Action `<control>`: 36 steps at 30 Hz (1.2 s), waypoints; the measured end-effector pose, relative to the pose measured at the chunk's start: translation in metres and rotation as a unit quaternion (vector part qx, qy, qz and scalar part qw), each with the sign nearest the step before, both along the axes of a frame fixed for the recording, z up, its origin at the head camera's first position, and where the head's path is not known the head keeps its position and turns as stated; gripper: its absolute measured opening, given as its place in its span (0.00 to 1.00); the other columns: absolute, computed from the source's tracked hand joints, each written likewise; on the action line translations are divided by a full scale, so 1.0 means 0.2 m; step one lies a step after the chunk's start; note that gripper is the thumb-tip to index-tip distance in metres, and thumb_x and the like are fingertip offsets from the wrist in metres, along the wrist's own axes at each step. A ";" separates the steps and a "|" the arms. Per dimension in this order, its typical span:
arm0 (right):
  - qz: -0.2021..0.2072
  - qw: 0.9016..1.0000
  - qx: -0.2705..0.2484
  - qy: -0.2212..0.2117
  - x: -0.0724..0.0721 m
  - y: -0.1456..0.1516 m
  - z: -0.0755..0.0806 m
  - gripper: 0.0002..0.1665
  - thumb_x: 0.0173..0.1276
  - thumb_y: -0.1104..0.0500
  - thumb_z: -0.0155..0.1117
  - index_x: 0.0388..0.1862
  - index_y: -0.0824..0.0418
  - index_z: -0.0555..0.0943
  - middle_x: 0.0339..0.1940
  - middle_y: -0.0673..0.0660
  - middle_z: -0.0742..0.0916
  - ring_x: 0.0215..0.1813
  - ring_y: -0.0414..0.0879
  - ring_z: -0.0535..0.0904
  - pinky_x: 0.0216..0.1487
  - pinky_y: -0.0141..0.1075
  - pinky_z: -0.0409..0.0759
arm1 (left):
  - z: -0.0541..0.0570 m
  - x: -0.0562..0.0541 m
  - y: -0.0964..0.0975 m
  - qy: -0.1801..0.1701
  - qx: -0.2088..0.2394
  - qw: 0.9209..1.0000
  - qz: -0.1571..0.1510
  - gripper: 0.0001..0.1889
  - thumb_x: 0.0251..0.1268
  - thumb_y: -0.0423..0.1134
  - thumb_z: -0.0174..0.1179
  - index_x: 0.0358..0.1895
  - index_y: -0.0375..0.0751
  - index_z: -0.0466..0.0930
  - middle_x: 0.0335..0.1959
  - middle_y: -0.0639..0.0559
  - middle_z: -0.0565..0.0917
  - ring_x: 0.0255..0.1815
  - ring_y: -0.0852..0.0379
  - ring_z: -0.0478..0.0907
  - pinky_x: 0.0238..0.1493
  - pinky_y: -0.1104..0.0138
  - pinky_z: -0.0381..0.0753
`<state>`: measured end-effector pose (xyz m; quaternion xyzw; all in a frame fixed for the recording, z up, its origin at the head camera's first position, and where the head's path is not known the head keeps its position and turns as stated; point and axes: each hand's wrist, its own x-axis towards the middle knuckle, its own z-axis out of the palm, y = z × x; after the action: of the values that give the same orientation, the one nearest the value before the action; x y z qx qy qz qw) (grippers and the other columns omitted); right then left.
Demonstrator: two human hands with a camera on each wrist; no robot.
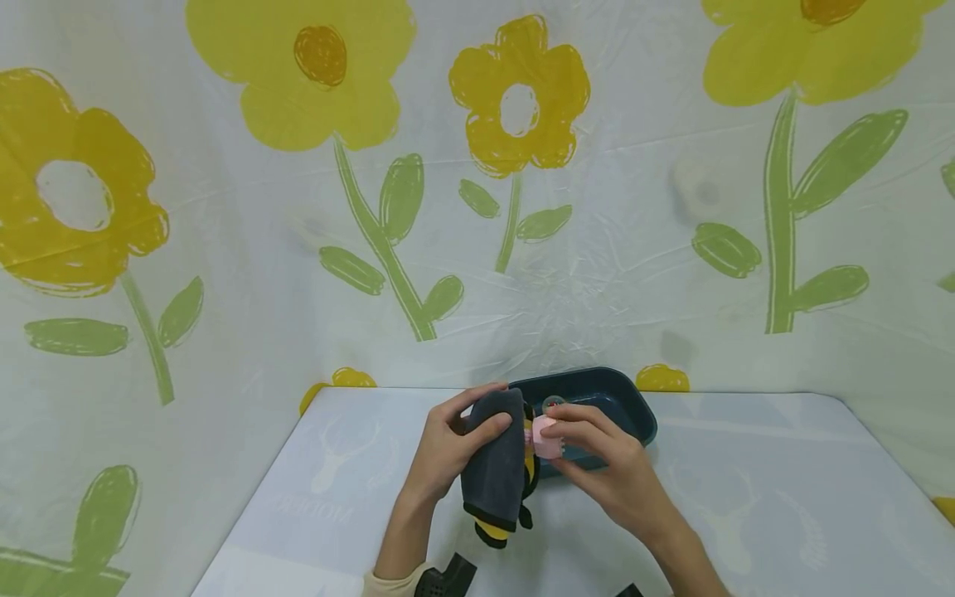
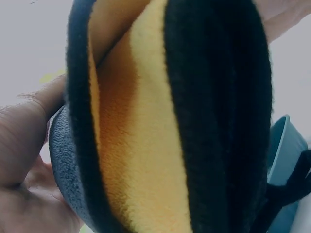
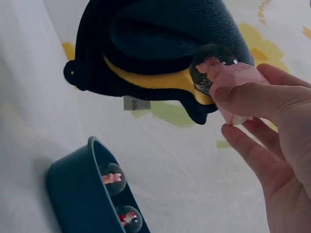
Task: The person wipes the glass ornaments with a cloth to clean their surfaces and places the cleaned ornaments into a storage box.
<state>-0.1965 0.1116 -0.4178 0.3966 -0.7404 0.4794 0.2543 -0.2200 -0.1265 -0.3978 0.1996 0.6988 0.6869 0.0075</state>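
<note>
My left hand [image 1: 442, 452] grips a thick folded cloth [image 1: 492, 460], dark grey outside and yellow inside, with black edging. The thumb lies across its grey face, and the left wrist view looks into the yellow fold [image 2: 150, 160]. Between thumb and fingers of my right hand [image 1: 619, 468] is a small snow globe [image 3: 238, 82] with a pink faceted base and a clear dome around a pink figure. Its dome points at the cloth and overlaps the yellow edge in the right wrist view. A white label [image 3: 137, 103] hangs from the black edging.
Behind the hands stands a dark teal tub [image 1: 634, 406] on the white table [image 1: 746, 489]. Inside it are two more globes, one with a pink figure [image 3: 112, 178] and one with a red-and-white figure [image 3: 129, 219]. A flower-printed sheet [image 1: 597, 315] hangs behind the table.
</note>
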 end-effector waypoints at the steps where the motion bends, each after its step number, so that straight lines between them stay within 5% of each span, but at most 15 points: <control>1: -0.003 1.000 0.002 0.016 0.00 0.00 0.00 0.30 0.52 0.71 0.75 0.56 0.56 0.81 0.59 0.61 0.81 0.65 0.44 0.76 0.55 0.27 0.80 | 0.00 0.00 0.00 0.000 0.003 1.000 -0.002 0.21 0.66 0.37 0.63 0.62 0.49 0.79 0.52 0.39 0.83 0.35 0.51 0.88 0.35 0.59 0.87; 7: -0.027 0.996 0.007 0.090 -0.01 -0.02 0.00 0.18 0.68 0.51 0.62 0.53 0.57 0.82 0.58 0.61 0.82 0.64 0.45 0.78 0.60 0.24 0.76 | 0.01 0.00 0.00 0.002 0.017 1.000 -0.010 0.22 0.67 0.36 0.62 0.64 0.40 0.76 0.55 0.39 0.81 0.35 0.52 0.87 0.36 0.60 0.87; 14: -0.026 0.995 0.000 0.095 -0.01 -0.01 0.01 0.19 0.68 0.50 0.62 0.53 0.59 0.82 0.57 0.62 0.82 0.62 0.46 0.78 0.59 0.23 0.76 | 0.02 0.01 0.01 0.011 0.015 1.000 -0.015 0.22 0.66 0.35 0.62 0.63 0.41 0.77 0.52 0.37 0.83 0.35 0.52 0.88 0.35 0.59 0.87; 21: -0.020 1.000 -0.009 0.011 0.01 -0.01 0.02 0.36 0.47 0.73 0.77 0.58 0.59 0.80 0.58 0.60 0.81 0.61 0.41 0.79 0.49 0.29 0.83 | 0.02 0.02 0.01 0.030 0.017 0.999 -0.018 0.22 0.65 0.34 0.63 0.63 0.47 0.77 0.49 0.35 0.84 0.36 0.51 0.88 0.35 0.57 0.87; 25: -0.055 0.997 -0.006 -0.054 0.02 -0.01 0.03 0.33 0.54 0.67 0.76 0.60 0.55 0.79 0.57 0.54 0.83 0.54 0.37 0.83 0.44 0.30 0.85 | 0.02 0.03 0.01 0.041 0.016 0.999 -0.017 0.22 0.65 0.34 0.64 0.62 0.50 0.78 0.48 0.36 0.85 0.36 0.50 0.89 0.35 0.55 0.87; 30: -0.093 0.993 -0.004 -0.073 0.03 -0.02 0.03 0.26 0.62 0.61 0.71 0.61 0.56 0.80 0.51 0.53 0.87 0.43 0.38 0.86 0.40 0.28 0.85 | 0.02 0.03 0.02 0.058 0.012 0.998 -0.023 0.23 0.63 0.33 0.65 0.62 0.49 0.78 0.46 0.37 0.86 0.34 0.50 0.88 0.33 0.54 0.87; 36: -0.129 0.980 -0.010 -0.152 0.04 -0.03 0.03 0.17 0.69 0.58 0.65 0.56 0.58 0.83 0.40 0.53 0.90 0.31 0.33 0.85 0.34 0.28 0.84 | 0.01 0.03 0.02 0.084 0.002 0.996 -0.039 0.24 0.62 0.32 0.66 0.63 0.46 0.78 0.49 0.39 0.85 0.31 0.52 0.88 0.31 0.55 0.87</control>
<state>-0.1888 0.1057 -0.4120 0.2176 -0.8104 0.5048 0.2027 -0.2143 -0.1216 -0.3955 0.2834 0.6873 0.6683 -0.0245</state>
